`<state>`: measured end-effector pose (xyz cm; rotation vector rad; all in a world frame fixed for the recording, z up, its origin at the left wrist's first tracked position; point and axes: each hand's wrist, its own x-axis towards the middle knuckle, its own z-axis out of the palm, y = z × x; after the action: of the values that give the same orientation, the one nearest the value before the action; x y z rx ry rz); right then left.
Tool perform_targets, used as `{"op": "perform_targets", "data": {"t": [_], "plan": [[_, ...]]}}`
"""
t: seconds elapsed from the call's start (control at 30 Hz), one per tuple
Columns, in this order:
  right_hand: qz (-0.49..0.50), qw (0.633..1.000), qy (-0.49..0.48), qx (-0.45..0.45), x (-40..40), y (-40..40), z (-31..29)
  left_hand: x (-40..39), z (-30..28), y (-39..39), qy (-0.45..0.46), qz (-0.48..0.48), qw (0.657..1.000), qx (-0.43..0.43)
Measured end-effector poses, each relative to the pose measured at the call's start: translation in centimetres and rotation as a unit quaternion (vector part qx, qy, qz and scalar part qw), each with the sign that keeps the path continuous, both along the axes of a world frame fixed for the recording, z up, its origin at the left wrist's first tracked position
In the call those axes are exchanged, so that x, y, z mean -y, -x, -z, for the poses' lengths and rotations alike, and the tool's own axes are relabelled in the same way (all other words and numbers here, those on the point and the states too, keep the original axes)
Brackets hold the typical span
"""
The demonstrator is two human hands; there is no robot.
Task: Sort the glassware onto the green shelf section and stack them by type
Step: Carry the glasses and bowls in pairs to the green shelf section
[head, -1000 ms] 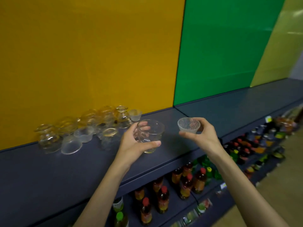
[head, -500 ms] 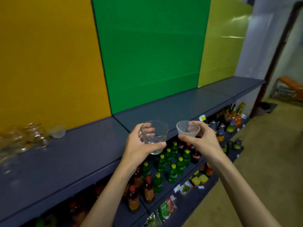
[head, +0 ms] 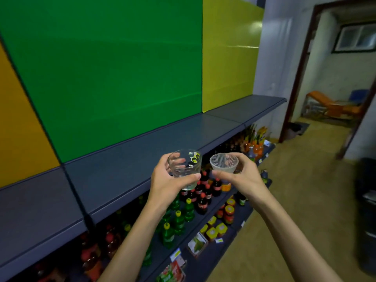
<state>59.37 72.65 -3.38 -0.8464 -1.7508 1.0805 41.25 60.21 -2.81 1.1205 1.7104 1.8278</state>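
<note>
both forearms raised, left hand gripping, right hand pinching

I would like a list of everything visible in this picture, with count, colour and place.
glass tumbler: one, clear, held in the left hand
ribbed cup: one, translucent white, held in the right hand
shelf: one, dark grey, below the coloured panels
green panel: one, behind the shelf
bottles: many, red and green caps, lower shelves
doorway: one, far right
left hand: one, fingers round the tumbler
right hand: one, pinches the cup
</note>
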Motion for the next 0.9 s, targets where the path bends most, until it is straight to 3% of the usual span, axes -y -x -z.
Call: {"op": "perform_targets", "data": {"t": [0.23,0.53,0.9], "plan": [[-0.009,0.998,-0.028,0.061,-11.0,1.0,2.6,-11.0,2.4,1.4,-0.004,-0.025,1.0,-0.001],[-0.045,0.994,-0.019,0.095,-27.8,9.0,2.3,-25.0,1.2,7.4,-0.014,-0.086,0.996,0.015],[-0.092,0.988,-0.014,0.124,-41.0,16.6,2.4,-33.9,0.5,13.3,0.055,-0.195,0.979,-0.019]]}}
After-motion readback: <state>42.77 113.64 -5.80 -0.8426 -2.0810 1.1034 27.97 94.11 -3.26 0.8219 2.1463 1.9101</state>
